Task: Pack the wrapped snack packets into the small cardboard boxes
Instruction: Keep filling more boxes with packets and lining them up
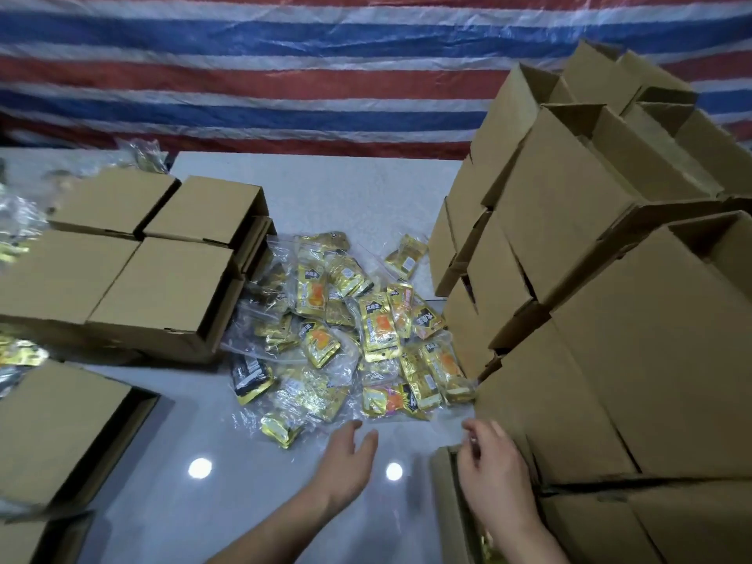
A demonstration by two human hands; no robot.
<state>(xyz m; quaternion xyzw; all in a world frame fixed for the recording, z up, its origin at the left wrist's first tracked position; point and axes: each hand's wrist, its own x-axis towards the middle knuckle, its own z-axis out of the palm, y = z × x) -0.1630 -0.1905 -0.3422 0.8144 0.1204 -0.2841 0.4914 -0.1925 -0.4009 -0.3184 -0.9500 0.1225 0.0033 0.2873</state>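
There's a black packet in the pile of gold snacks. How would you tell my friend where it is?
Find the pile of gold packets in the middle of the grey table, between the closed boxes on the left and the tall box stack on the right. Look at the pile's near left edge. The black packet lies there, mostly black with white print, while its neighbours are gold.

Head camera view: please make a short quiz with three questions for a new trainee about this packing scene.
1. True or false: the left hand already holds a packet.
2. Where does the packet pile lie? A) inside an open box B) on the table between the box stacks C) on the closed boxes
3. What does the right hand touch?

Key:
1. False; it is open, near the pile's edge.
2. B
3. The edge of a cardboard box at the lower right.
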